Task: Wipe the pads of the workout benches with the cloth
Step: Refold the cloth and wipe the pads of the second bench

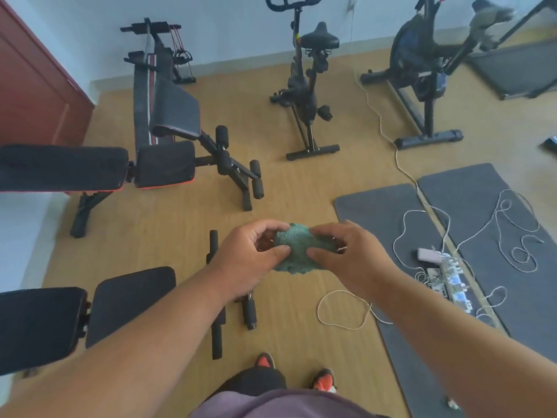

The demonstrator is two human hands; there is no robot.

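Head view. Bare wooden floor (168, 224) lies open between the near workout bench (90, 312), lower left, and the far workout bench (99, 167), whose pads run left to right; grey mats (391, 212) border the right. The crumpled green cloth (297, 251), with no clear long axis, is held in the air at centre. Left hand (250, 257) and right hand (346, 254) both pinch it, fingers curled.

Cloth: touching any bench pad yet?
No, the green cloth is bunched between the left hand and right hand, above bare floor, clear of the bench pads.
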